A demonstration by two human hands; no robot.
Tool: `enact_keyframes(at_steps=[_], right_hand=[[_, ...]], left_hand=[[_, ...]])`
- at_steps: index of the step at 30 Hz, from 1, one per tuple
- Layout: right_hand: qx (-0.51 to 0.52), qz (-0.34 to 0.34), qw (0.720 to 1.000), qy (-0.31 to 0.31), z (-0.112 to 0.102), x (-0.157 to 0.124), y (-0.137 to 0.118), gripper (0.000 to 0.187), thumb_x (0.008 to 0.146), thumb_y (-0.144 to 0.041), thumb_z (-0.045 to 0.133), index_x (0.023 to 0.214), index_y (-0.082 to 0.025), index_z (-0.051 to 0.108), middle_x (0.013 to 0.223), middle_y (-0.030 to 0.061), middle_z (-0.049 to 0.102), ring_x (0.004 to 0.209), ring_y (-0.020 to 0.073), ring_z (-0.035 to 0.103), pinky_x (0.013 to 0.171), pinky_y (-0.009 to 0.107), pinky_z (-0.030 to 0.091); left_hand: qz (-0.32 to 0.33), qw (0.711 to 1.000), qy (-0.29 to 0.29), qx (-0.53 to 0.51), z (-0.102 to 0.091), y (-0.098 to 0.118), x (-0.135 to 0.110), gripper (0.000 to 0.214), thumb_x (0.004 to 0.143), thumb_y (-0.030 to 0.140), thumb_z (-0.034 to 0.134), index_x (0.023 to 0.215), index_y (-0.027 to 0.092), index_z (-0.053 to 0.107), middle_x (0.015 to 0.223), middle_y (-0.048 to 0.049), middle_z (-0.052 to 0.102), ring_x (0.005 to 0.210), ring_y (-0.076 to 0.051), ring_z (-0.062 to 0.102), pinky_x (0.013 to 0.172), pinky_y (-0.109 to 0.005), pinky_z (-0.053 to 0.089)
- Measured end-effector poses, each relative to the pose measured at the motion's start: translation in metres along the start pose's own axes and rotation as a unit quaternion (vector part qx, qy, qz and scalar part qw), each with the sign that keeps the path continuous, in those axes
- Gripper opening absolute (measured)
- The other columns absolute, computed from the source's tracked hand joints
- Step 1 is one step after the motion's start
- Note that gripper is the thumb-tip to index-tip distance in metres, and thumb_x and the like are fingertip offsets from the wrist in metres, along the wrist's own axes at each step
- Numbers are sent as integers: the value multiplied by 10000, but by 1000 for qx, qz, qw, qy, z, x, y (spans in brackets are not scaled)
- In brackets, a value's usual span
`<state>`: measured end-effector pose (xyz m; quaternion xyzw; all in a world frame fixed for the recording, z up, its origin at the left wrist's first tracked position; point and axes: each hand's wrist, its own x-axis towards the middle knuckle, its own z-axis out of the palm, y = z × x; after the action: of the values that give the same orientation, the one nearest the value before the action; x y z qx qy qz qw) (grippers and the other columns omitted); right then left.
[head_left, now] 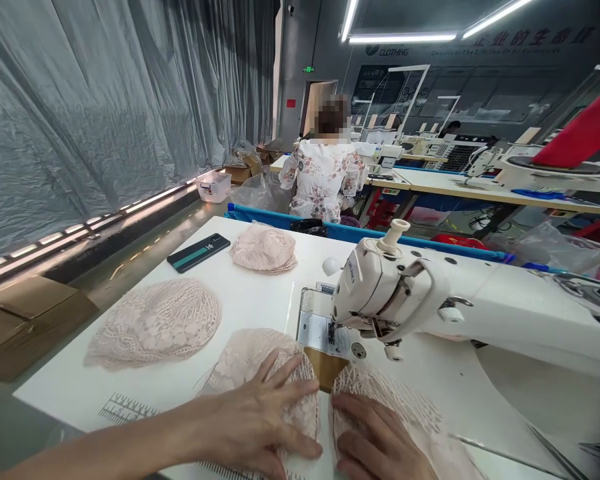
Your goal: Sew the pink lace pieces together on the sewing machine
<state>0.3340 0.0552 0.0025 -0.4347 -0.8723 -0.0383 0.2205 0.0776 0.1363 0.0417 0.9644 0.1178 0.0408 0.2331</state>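
Observation:
My left hand [250, 420] lies with fingers spread on a pale pink lace piece [240, 357], rounded like a cup. To its right, my right hand [380, 437] rests on a second pale pink lace piece [390, 393], fingers bent slightly over its left edge and the thumb hidden. A narrow gap separates the two lace edges, just in front of the sewing machine's needle area [333, 333]. Another lace piece [155, 323] lies flat at the left. Farther back sits a small stack of lace pieces [264, 248].
The white sewing machine [395, 287] stands to the right on a white table [253, 303]. A dark phone [199, 252] lies near the left edge. Metal scissors or tweezers [555, 450] are at the lower right. Ahead sits a person [325, 177] in a floral top.

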Motion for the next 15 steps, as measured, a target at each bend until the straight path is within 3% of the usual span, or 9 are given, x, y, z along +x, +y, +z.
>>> enact_keyframes(at_steps=[3, 5, 9, 15], right_hand=[[19, -16, 998, 53, 1, 6, 0, 256, 979, -374, 446, 921, -237, 654, 1008, 65, 745, 982, 195, 696, 785, 266, 597], [17, -12, 998, 57, 4, 6, 2, 232, 970, -363, 479, 1013, -208, 646, 995, 68, 750, 973, 185, 700, 803, 253, 591], [-4, -19, 998, 68, 13, 1, 7, 274, 956, -381, 505, 1084, -182, 643, 1026, 86, 748, 964, 192, 705, 798, 261, 594], [3, -22, 998, 60, 18, -4, 12, 357, 876, -427, 625, 1099, -149, 645, 1067, 124, 738, 989, 219, 700, 825, 266, 586]], left_hand=[[-2, 1000, 11, 1, -2, 0, 0, 454, 836, 398, 665, 1273, 333, 560, 1513, -117, 320, 1408, -396, 170, 1067, -636, 253], [-13, 999, 32, 8, -1, 0, 1, 466, 863, 415, 629, 1303, 299, 527, 1467, -124, 394, 1404, -360, 245, 1098, -589, 247], [-28, 993, 108, 43, 10, -4, 6, 240, 945, 326, 536, 1137, 208, 619, 1275, -90, 567, 1305, -250, 426, 1142, -446, 225], [3, 984, 154, 86, 27, -10, 9, 144, 904, 345, 609, 997, 240, 638, 1255, -36, 561, 1277, -236, 420, 1122, -417, 218]])
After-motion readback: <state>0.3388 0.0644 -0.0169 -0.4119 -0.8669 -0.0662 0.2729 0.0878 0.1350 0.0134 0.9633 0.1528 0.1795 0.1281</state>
